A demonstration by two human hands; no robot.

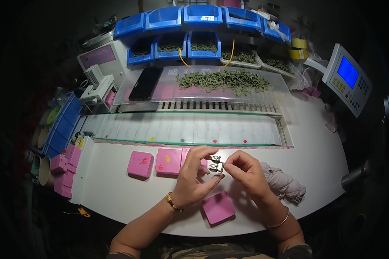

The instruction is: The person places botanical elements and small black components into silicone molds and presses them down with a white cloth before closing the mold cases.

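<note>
Between my two hands is a small dark piece [216, 167] with two clip-like shapes. My left hand [194, 175] curls round it, index finger above and thumb below. My right hand [245, 175] pinches its right edge. A pink block [218, 209] lies on the white worktop below my hands. Three more pink blocks [139, 165] [168, 157] stand in a row to the left, the rightmost partly hidden behind my left hand. A rolled pale cloth [285, 185] lies beside my right wrist.
A white track [190, 127] runs behind the blocks. Above it a clear board [168, 86] bears a phone [145, 84] and many green parts [224, 81]. Blue bins [164, 17] rise behind. A control panel [348, 77] is at right; a blue crate [62, 125] and stacked pink blocks [65, 177] at left.
</note>
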